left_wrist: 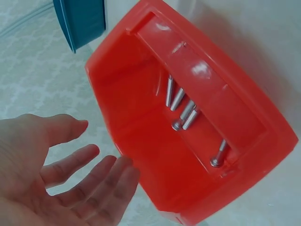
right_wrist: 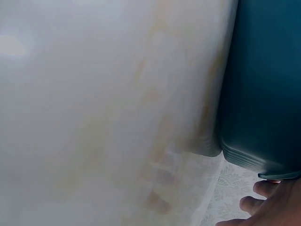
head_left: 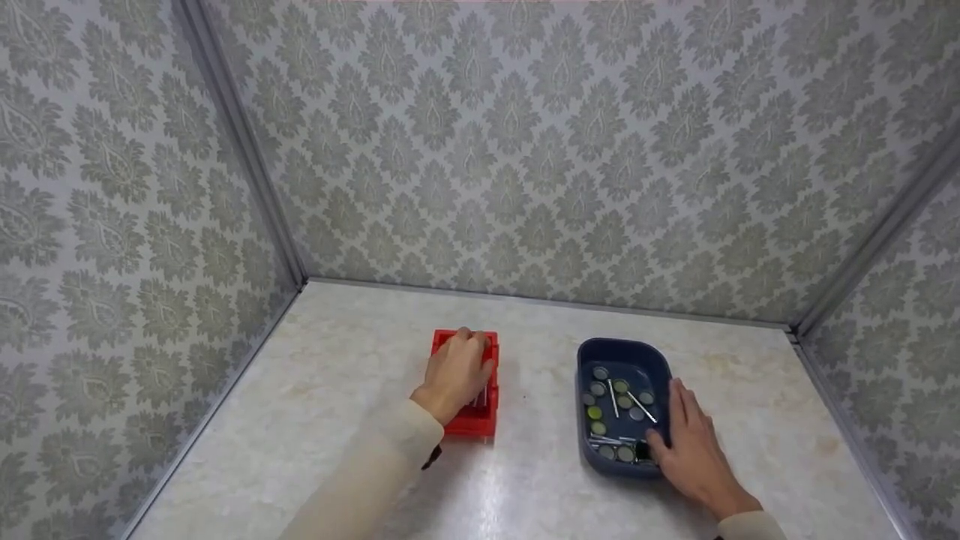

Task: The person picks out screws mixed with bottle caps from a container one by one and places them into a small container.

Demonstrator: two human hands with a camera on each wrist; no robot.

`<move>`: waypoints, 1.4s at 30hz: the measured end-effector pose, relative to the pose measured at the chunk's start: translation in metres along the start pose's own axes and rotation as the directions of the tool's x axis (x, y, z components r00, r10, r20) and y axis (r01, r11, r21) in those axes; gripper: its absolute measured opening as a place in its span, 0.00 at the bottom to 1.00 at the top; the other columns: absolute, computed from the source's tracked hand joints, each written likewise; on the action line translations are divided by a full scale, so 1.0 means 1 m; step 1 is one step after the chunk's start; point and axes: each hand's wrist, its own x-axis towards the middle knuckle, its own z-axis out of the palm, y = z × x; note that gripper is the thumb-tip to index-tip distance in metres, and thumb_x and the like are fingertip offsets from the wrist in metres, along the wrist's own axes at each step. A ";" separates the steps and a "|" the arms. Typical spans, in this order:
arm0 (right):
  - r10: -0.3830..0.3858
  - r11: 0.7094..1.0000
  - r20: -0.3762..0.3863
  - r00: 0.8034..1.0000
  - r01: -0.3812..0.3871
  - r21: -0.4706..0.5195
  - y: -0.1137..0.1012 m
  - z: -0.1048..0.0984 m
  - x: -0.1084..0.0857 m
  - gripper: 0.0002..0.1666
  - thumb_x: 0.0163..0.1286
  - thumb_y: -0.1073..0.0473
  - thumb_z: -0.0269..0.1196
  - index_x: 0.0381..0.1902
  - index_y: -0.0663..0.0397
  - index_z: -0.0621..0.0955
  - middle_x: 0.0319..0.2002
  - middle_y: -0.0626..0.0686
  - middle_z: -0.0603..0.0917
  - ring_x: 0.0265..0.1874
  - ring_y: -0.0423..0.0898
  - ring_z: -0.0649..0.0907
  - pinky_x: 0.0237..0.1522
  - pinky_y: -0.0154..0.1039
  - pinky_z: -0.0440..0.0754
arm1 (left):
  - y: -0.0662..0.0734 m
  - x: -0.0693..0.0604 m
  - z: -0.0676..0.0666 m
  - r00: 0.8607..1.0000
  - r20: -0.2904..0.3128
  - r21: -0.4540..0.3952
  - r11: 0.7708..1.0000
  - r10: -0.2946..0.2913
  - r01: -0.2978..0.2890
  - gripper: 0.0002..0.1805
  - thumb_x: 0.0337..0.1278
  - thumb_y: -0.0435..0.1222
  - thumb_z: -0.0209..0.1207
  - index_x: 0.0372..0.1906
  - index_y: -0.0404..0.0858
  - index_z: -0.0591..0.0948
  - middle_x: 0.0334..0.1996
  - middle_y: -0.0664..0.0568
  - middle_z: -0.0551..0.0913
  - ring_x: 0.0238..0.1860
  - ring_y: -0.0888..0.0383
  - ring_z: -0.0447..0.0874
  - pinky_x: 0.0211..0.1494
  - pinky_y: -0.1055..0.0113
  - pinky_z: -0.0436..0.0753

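Observation:
My left hand [head_left: 457, 367] is over a red plastic bin [head_left: 470, 431], its fingers loosely bent. In the left wrist view, that hand [left_wrist: 80, 174] shows nothing between thumb and fingers. Inside the bin lie several silver bolts [left_wrist: 189, 112] beside its inner wall. To the right stands a dark blue tub [head_left: 626, 346] holding several round metal caps [head_left: 598, 427] and long screws [head_left: 643, 407]. My right hand [head_left: 694, 450] rests at the tub's right rim, fingers extended along the outside and thumb over the edge. In the right wrist view the thumb is hidden.
Both containers stand on a pale marbled table [head_left: 345, 360], with a strip of tabletop between them. Patterned wall panels [head_left: 510, 150] enclose the back and both sides. Grey metal strips [head_left: 247, 150] run along the corners.

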 end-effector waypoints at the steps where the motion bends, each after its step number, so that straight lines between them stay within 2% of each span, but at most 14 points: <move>1: 0.000 1.000 0.001 1.000 0.000 0.001 0.000 0.000 0.000 0.59 0.89 0.51 0.62 0.96 0.68 0.41 0.94 0.75 0.46 0.92 0.78 0.52 0.89 0.83 0.50 | 0.001 -0.001 0.001 1.000 -0.012 0.017 1.000 0.020 -0.020 0.20 0.83 0.42 0.72 0.67 0.36 0.88 0.62 0.39 0.89 0.60 0.45 0.94 0.65 0.46 0.96; 5: 0.003 1.000 0.004 1.000 -0.003 0.006 0.000 0.000 -0.001 0.58 0.90 0.50 0.62 0.96 0.67 0.41 0.94 0.76 0.45 0.93 0.78 0.51 0.89 0.83 0.50 | 0.006 -0.007 0.003 0.992 -0.058 0.076 0.992 0.108 -0.103 0.20 0.80 0.43 0.73 0.66 0.37 0.87 0.62 0.39 0.89 0.60 0.43 0.91 0.62 0.44 0.96; 6: 0.001 1.000 0.003 1.000 -0.001 0.003 0.000 0.000 -0.001 0.58 0.90 0.50 0.62 0.96 0.68 0.41 0.94 0.76 0.45 0.93 0.79 0.51 0.89 0.84 0.50 | 0.000 -0.003 0.012 0.987 -0.080 0.087 0.987 0.143 -0.136 0.21 0.80 0.45 0.73 0.67 0.39 0.87 0.62 0.40 0.88 0.61 0.44 0.89 0.62 0.46 0.96; 8: -0.004 1.000 -0.002 1.000 0.004 -0.003 0.000 0.000 -0.001 0.58 0.90 0.51 0.62 0.96 0.68 0.42 0.94 0.76 0.45 0.92 0.79 0.52 0.88 0.85 0.51 | 0.003 -0.005 0.012 0.982 -0.081 0.103 0.981 0.171 -0.162 0.24 0.79 0.46 0.74 0.70 0.41 0.86 0.65 0.41 0.87 0.63 0.44 0.87 0.64 0.44 0.94; 12: -0.011 1.000 -0.011 1.000 0.011 -0.010 -0.001 0.001 -0.001 0.58 0.90 0.51 0.62 0.95 0.69 0.42 0.94 0.76 0.47 0.92 0.79 0.53 0.87 0.86 0.52 | 0.010 -0.009 0.015 0.978 -0.053 0.143 0.971 0.199 -0.190 0.29 0.78 0.50 0.74 0.75 0.44 0.83 0.73 0.41 0.84 0.71 0.43 0.83 0.76 0.41 0.88; 13: -0.009 1.000 -0.012 1.000 0.009 -0.007 -0.001 0.001 -0.001 0.58 0.90 0.51 0.62 0.95 0.69 0.42 0.94 0.76 0.46 0.92 0.79 0.53 0.87 0.85 0.52 | 0.019 -0.015 0.008 0.982 -0.029 0.151 0.972 0.188 -0.182 0.30 0.78 0.49 0.75 0.76 0.44 0.83 0.75 0.40 0.83 0.74 0.41 0.82 0.79 0.37 0.85; 15: -0.007 1.000 -0.010 1.000 0.007 -0.003 0.000 0.001 -0.001 0.58 0.89 0.51 0.63 0.96 0.69 0.43 0.94 0.76 0.47 0.92 0.79 0.53 0.88 0.85 0.52 | 0.022 -0.017 0.011 0.979 -0.018 0.172 0.965 0.205 -0.199 0.32 0.78 0.51 0.74 0.78 0.45 0.82 0.79 0.41 0.81 0.78 0.40 0.80 0.84 0.34 0.81; 21: -0.006 1.000 -0.011 1.000 0.006 0.002 -0.001 0.001 0.000 0.58 0.88 0.52 0.64 0.96 0.68 0.43 0.94 0.75 0.48 0.92 0.78 0.53 0.88 0.85 0.52 | 0.035 -0.021 0.018 0.965 0.005 0.200 0.945 0.262 -0.258 0.35 0.80 0.55 0.71 0.82 0.49 0.80 0.86 0.42 0.77 0.85 0.38 0.75 0.89 0.28 0.73; 28: 0.015 1.000 0.001 1.000 -0.015 -0.002 -0.001 0.000 0.001 0.58 0.88 0.52 0.64 0.96 0.68 0.43 0.94 0.75 0.47 0.93 0.78 0.53 0.88 0.85 0.51 | 0.054 -0.022 0.027 0.949 0.028 0.262 0.914 0.313 -0.309 0.37 0.80 0.59 0.69 0.84 0.52 0.79 0.86 0.44 0.77 0.85 0.40 0.77 0.90 0.31 0.74; 35: 0.019 1.000 0.003 1.000 -0.019 -0.005 -0.001 0.000 0.000 0.58 0.88 0.51 0.62 0.96 0.68 0.42 0.94 0.75 0.47 0.93 0.78 0.52 0.88 0.85 0.51 | 0.079 -0.023 0.036 0.921 0.033 0.301 0.874 0.389 -0.381 0.33 0.81 0.60 0.68 0.81 0.53 0.82 0.83 0.46 0.81 0.81 0.43 0.81 0.86 0.35 0.79; 42: 0.011 1.000 -0.006 1.000 -0.011 0.007 -0.002 0.000 -0.001 0.57 0.89 0.51 0.62 0.96 0.69 0.43 0.94 0.76 0.46 0.92 0.79 0.52 0.88 0.85 0.50 | 0.107 -0.024 0.041 0.889 0.090 0.361 0.817 0.448 -0.448 0.30 0.82 0.60 0.67 0.78 0.54 0.85 0.77 0.50 0.86 0.76 0.48 0.84 0.83 0.43 0.83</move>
